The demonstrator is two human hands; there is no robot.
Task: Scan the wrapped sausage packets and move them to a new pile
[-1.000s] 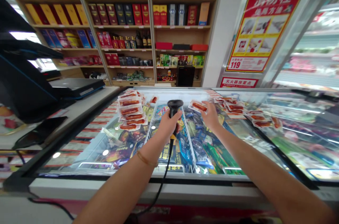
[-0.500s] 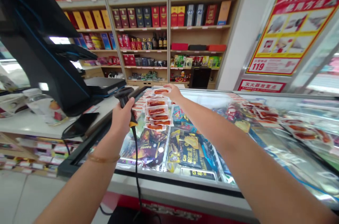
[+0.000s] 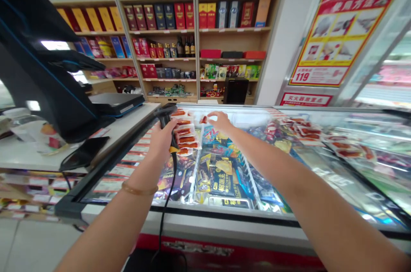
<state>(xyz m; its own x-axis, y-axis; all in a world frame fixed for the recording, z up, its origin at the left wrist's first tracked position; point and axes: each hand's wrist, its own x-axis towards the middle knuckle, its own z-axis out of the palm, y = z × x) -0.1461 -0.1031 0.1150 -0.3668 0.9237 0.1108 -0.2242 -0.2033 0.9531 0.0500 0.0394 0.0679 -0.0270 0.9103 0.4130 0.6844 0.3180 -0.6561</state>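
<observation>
My left hand (image 3: pixel 161 137) is wrapped around a black barcode scanner (image 3: pixel 167 121) with a yellow-orange part and a cord hanging down. Just past the scanner, a row of sealed sausage packs (image 3: pixel 186 131) lies overlapping on the freezer's glass top; the scanner's head partly covers the far ones. My right hand (image 3: pixel 221 121) hovers over the glass with thumb and fingers apart. At its fingertips is a small reddish-brown packaged piece (image 3: pixel 204 120); whether they touch it I cannot tell.
Below the glass, the chest freezer (image 3: pixel 224 216) holds bagged frozen goods. More sausage packs (image 3: pixel 305 128) lie to the right. On the left counter stand a checkout terminal (image 3: pixel 38 70), a scale (image 3: pixel 117 103) and a phone-like black device (image 3: pixel 84 152). Shelves of boxes (image 3: pixel 162 17) rise behind.
My right hand has moved off the farthest sausage pack toward the small piece on its right, and its fingers have spread. The scanner has shifted closer over the row. The view has turned slightly.
</observation>
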